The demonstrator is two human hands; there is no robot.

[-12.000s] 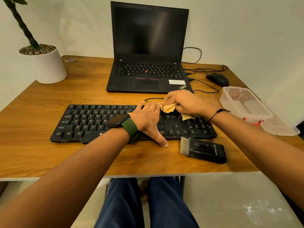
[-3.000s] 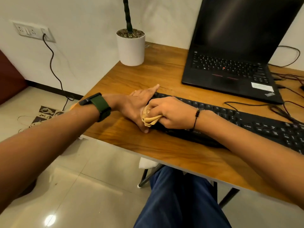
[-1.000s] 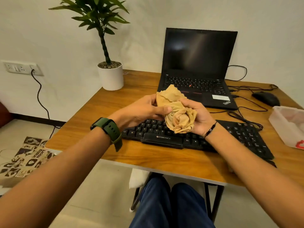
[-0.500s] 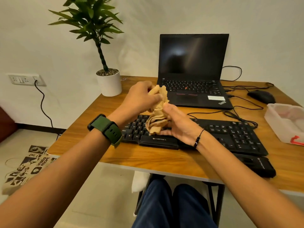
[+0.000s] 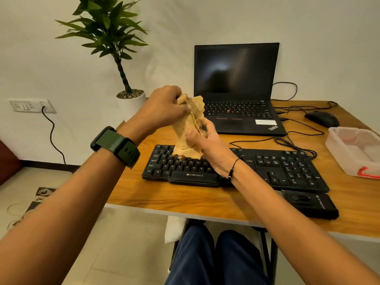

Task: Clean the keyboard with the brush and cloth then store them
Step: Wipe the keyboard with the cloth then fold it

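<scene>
A crumpled tan cloth (image 5: 188, 131) hangs in the air above the left part of the black keyboard (image 5: 273, 168). My left hand (image 5: 164, 109) pinches its top edge. My right hand (image 5: 206, 140) grips it lower down, from the right side. The cloth's bottom hem hovers just over the keys. The black brush (image 5: 308, 203) lies on the desk in front of the keyboard's right end, bristles pointing left.
A clear plastic box (image 5: 355, 151) sits at the right desk edge. An open black laptop (image 5: 238, 89) stands behind the keyboard, with a mouse (image 5: 321, 118) and cables to its right. A potted plant (image 5: 123, 58) stands at the back left corner.
Both hands lifted the cloth off the keyboard and are stretching it out lengthwise; the left hand has risen and the cloth hangs longer than half a second ago.
</scene>
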